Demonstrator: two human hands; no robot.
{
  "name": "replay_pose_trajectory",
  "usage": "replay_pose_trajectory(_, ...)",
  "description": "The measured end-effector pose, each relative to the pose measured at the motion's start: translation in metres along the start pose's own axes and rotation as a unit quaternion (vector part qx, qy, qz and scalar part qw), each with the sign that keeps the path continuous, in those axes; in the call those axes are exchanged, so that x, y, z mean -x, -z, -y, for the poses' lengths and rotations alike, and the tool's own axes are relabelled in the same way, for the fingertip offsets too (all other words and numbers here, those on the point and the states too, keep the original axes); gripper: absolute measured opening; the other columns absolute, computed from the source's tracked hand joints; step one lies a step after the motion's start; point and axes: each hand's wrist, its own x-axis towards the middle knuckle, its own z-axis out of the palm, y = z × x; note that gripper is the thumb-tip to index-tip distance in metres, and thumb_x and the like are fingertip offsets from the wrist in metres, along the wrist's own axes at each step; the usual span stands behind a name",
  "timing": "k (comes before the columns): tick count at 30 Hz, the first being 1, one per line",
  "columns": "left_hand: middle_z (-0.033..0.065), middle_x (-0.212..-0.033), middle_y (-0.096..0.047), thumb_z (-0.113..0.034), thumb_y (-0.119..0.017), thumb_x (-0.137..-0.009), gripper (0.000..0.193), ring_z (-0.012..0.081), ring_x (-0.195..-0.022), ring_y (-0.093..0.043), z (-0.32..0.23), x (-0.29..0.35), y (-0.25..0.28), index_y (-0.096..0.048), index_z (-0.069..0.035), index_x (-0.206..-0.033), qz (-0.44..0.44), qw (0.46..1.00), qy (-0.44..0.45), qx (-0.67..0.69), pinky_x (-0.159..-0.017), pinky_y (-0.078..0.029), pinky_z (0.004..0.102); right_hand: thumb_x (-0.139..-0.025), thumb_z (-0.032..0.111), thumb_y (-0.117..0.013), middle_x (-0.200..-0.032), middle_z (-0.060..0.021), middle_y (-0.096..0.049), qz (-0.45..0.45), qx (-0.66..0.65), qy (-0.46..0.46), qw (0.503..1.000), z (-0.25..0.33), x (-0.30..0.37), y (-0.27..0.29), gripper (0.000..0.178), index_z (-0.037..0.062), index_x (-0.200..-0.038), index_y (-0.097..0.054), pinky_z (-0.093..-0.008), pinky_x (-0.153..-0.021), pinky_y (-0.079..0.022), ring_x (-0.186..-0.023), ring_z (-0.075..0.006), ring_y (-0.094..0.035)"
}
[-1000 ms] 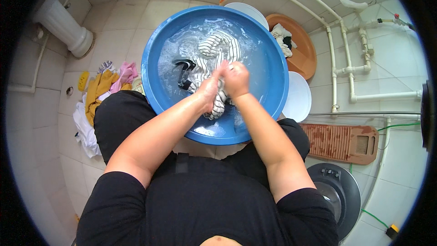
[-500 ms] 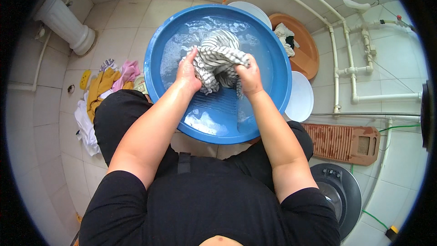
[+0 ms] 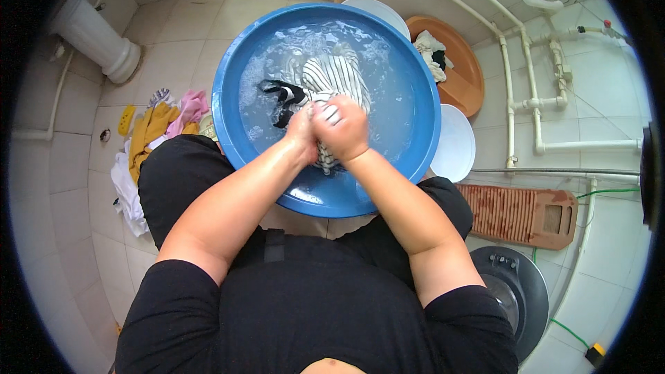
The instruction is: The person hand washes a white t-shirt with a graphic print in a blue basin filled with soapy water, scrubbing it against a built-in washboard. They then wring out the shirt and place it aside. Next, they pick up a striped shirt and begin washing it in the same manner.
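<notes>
A wet black-and-white striped garment (image 3: 336,77) lies partly in cloudy, sudsy water in a large blue basin (image 3: 223,97) between my knees. A black part of the cloth (image 3: 282,90) spreads out on its left side. My left hand (image 3: 303,133) and my right hand (image 3: 343,127) are pressed together over the near end of the garment, both closed on it. Some striped cloth hangs below my hands toward the basin's near side. The fingers of my left hand are partly hidden behind my right.
Left of the basin lie yellow, pink and white clothes (image 3: 149,131) and a yellow brush-like object (image 3: 126,120). To the right are an orange basin (image 3: 471,79) with cloth, a white basin (image 3: 454,145), a brown washboard (image 3: 512,211) and a dark round machine (image 3: 523,291). White pipes (image 3: 509,97) line the wall.
My hands, apart on the lifted, bunched garment before, have come together on its near end. The garment now spreads over the water, its black part showing, and covers more of the basin's ridged slope.
</notes>
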Motion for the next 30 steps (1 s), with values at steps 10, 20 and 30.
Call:
replay_pose_trajectory(10,0.0064,-0.089,-0.061,-0.036,-0.04,-0.089,0.039,0.0174,-0.079,-0.057,0.008,-0.01,0.002,-0.058,-0.003,-0.1,0.181,0.969,-0.068,-0.151,-0.073,-0.044,0.0291,-0.074,0.026,-0.058,-0.085,-0.0146,-0.063,0.135,0.16,-0.307,0.929,-0.072,-0.024,0.027,0.02,0.0153,-0.092,-0.056,-0.0384,-0.069,-0.046,-0.081,-0.0305,-0.06)
replay_pose_trajectory(20,0.0127,-0.07,-0.064,-0.043,-0.052,-0.081,0.037,0.0245,-0.069,-0.06,-0.022,0.013,-0.004,-0.068,-0.009,-0.082,0.226,0.652,-0.211,-0.693,-0.068,-0.045,0.0333,-0.066,0.027,-0.066,-0.126,-0.024,-0.041,0.248,-0.053,-0.274,0.928,-0.13,-0.004,0.015,0.077,0.0021,-0.131,-0.031,-0.033,-0.096,-0.034,-0.117,-0.0328,-0.041)
replay_pose_trajectory(30,0.0143,-0.09,-0.063,-0.042,-0.058,-0.073,0.038,0.0256,-0.089,-0.06,-0.058,-0.005,0.028,-0.066,-0.007,-0.087,-0.007,0.45,-0.174,-0.876,-0.078,-0.046,0.0367,-0.064,0.037,-0.061,-0.092,-0.0148,-0.063,0.435,0.335,-0.308,0.777,-0.096,-0.049,0.078,0.04,0.0066,-0.088,-0.066,-0.0338,-0.075,-0.046,-0.087,-0.0277,-0.06)
